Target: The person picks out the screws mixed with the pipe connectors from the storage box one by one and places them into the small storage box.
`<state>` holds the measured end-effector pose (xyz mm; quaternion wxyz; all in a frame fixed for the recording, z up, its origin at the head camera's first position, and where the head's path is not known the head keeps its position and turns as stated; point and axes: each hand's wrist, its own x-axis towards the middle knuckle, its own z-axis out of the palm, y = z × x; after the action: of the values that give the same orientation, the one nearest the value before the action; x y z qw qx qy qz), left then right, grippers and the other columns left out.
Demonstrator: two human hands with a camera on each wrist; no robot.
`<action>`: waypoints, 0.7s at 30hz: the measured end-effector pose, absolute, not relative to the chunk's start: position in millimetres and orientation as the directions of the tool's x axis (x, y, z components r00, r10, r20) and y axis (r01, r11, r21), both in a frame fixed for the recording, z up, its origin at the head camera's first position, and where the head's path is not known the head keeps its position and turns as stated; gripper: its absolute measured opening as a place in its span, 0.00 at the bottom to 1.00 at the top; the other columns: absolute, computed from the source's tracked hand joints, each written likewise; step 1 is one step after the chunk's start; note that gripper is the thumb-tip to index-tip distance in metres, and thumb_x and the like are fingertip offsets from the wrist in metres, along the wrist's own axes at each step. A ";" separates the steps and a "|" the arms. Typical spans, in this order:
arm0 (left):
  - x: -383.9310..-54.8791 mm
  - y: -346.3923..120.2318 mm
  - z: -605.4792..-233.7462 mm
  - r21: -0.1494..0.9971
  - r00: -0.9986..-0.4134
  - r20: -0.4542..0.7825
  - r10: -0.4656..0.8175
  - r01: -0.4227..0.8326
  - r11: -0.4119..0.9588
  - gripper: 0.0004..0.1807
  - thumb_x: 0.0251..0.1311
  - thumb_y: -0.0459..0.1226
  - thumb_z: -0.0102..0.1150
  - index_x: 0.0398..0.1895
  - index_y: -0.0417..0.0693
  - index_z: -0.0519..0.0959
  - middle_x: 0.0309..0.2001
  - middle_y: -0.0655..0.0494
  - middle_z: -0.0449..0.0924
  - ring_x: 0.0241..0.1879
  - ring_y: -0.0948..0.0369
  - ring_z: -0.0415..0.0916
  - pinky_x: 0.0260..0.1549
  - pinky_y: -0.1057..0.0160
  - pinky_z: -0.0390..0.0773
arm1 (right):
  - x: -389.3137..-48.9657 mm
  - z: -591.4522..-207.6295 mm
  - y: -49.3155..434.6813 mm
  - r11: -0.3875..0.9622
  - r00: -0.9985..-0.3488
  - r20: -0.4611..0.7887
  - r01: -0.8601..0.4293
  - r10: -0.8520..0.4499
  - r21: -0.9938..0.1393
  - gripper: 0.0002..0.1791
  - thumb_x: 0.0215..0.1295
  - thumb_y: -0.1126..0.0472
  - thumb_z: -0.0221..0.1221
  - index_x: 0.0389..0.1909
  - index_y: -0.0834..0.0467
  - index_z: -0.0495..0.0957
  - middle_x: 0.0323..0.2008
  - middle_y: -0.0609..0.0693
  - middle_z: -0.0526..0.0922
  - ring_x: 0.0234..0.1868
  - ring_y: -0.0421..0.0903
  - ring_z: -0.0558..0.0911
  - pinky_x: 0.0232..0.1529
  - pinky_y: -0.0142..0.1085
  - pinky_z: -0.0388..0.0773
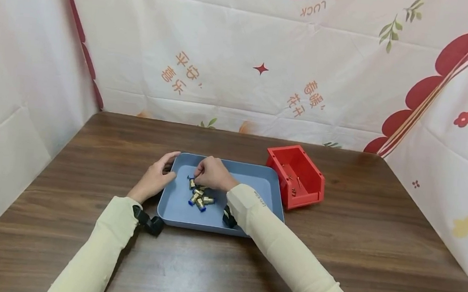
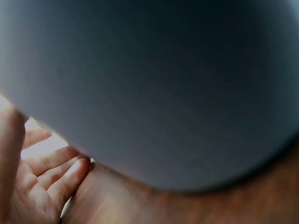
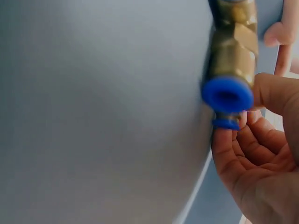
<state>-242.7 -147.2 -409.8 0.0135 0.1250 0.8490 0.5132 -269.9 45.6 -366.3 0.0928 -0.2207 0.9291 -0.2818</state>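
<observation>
A blue-grey tray (image 1: 252, 176) lies on the table with several brass push-in fittings (image 1: 200, 203) with blue collars grouped in it. My right hand (image 1: 213, 174) is over the tray, fingers curled down among the fittings. In the right wrist view, thumb and forefinger pinch a small brass fitting (image 3: 226, 122) by its blue-collared end; a larger blurred fitting (image 3: 231, 65) partly covers it. My left hand (image 1: 153, 178) is at the tray's left rim, fingers loosely extended, thumb near the edge. The left wrist view shows its fingers (image 2: 70, 179) beside the tray's outer wall.
A red plastic bin (image 1: 308, 183) stands against the tray's right side, with a few small screws (image 1: 296, 182) inside. The brown wooden table (image 1: 133, 136) reaches a printed white cloth (image 1: 240, 85) at the back and sides.
</observation>
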 end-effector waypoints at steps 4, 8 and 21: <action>-242.6 -145.9 -409.0 0.876 -0.969 0.101 0.228 0.195 0.441 0.34 0.61 0.32 0.45 0.73 0.48 0.56 0.66 0.39 0.63 0.62 0.43 0.66 0.58 0.43 0.68 | -270.5 -359.2 58.5 0.742 -0.901 -0.039 -0.331 -0.433 -0.583 0.03 0.53 0.67 0.63 0.29 0.60 0.85 0.27 0.50 0.84 0.23 0.39 0.75 0.26 0.26 0.72; -242.6 -145.7 -406.0 0.877 -0.969 0.102 0.224 0.194 0.440 0.33 0.62 0.32 0.45 0.73 0.49 0.56 0.66 0.38 0.63 0.62 0.43 0.65 0.58 0.43 0.68 | -273.5 -345.9 75.4 0.737 -0.913 -0.037 -0.304 -0.406 -0.604 0.04 0.52 0.68 0.64 0.30 0.60 0.84 0.29 0.51 0.84 0.25 0.40 0.75 0.28 0.27 0.72; -243.1 -147.8 -409.0 0.876 -0.970 0.094 0.223 0.187 0.445 0.33 0.63 0.32 0.44 0.73 0.50 0.56 0.66 0.38 0.63 0.63 0.43 0.65 0.60 0.43 0.66 | -276.0 -311.5 168.6 0.760 -0.966 -0.009 -0.198 -0.259 -0.619 0.09 0.55 0.65 0.63 0.38 0.62 0.83 0.35 0.55 0.84 0.31 0.46 0.78 0.35 0.32 0.78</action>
<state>-243.1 -147.8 -409.0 0.0173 0.1207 0.8498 0.5129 -276.0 168.6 -311.5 0.0468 -0.1218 0.9370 -0.3241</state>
